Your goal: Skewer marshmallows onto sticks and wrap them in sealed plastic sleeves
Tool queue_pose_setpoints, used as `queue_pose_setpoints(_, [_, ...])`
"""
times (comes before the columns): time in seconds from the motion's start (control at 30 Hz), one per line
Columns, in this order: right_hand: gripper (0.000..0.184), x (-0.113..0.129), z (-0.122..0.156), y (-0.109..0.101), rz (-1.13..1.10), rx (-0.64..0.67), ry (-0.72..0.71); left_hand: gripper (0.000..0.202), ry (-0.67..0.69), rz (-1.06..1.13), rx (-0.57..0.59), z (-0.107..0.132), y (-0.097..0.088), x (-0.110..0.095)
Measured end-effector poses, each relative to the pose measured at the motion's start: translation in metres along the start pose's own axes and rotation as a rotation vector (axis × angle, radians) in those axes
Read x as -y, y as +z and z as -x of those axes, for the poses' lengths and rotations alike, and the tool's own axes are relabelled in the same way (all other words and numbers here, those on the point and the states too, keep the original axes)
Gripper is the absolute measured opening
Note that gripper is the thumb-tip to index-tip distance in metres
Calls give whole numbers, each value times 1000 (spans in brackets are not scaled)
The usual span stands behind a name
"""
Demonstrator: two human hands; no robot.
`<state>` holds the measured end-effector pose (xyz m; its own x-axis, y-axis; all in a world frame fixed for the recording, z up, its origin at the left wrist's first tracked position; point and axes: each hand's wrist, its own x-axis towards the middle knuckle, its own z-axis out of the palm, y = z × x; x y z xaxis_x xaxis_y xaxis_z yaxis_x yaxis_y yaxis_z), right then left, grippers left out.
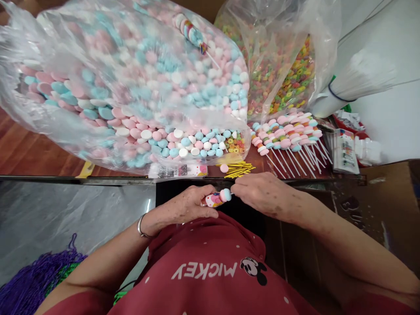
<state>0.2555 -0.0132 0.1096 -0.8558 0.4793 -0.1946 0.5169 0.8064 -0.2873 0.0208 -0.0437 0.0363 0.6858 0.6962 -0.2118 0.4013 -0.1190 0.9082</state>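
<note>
1. In the head view, the left hand (193, 202), at the centre of the frame, curls its thumb and fingers around a printed wrapper (212, 200). The skewer (225, 195) shows its blue and pink candy at the wrapper's right end.
2. Just right of it, the right hand (262, 194) has its fingertips pressed together, pinching what looks like the skewer's white stick (232, 192).
3. The step in hand, by my judgement, is fitting skewer and wrapper together; how deep the candy sits inside is hidden. The move calls for a light, steady hold on the wrapper and a straight line along the stick, so that neither tears nor bends.
4. Both hands work just below the front edge of the tabletop (19, 144), above the red shirt (197, 245). Spare wrappers (197, 170) and yellow ties (238, 169) lie at that edge, near the fingers, easy to brush off.
5. Upward, room is tight: the candy bag (147, 87) fills the upper left and centre, and other skewers (285, 131) lie at right of centre, stick ends toward the edge. More room lies at lower left, over the grey floor (108, 210).
</note>
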Motion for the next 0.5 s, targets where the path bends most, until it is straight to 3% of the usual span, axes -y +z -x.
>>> queue_pose_setpoints(0.17, [19,4,-15,6,126,26,-100,32,-36,16,-50,-7,9,-1])
queue_pose_setpoints(0.27, [21,-2,-19,3,152,-32,-161,41,-108,230,-22,-6,5,-5])
queue_pose_setpoints(0.4, [25,-5,-18,-4,207,-106,-220,36,-186,546,91,0,-4,-10])
queue_pose_setpoints(0.5, [23,-4,-14,-6,221,-91,-190,30,-194,474,24,5,-3,-10])
